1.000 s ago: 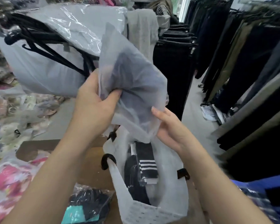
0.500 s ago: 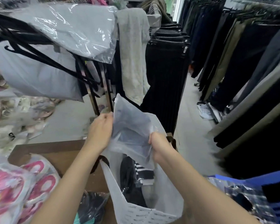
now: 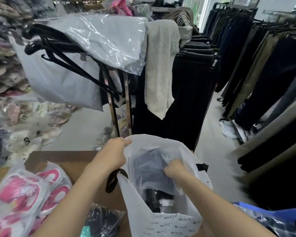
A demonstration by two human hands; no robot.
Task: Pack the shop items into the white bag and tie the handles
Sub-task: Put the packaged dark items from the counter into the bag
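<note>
The white bag (image 3: 162, 218) stands open on the brown table (image 3: 79, 166). The left hand (image 3: 112, 155) pinches its rim at about ten o'clock of the opening, fingers closed over the edge just above a black handle (image 3: 114, 180). The right hand (image 3: 175, 170) is inside the mouth, at three o'clock from the left hand, closed around a frosted packet (image 3: 149, 165) holding dark clothing, which lies at nine o'clock of that fist.
</note>
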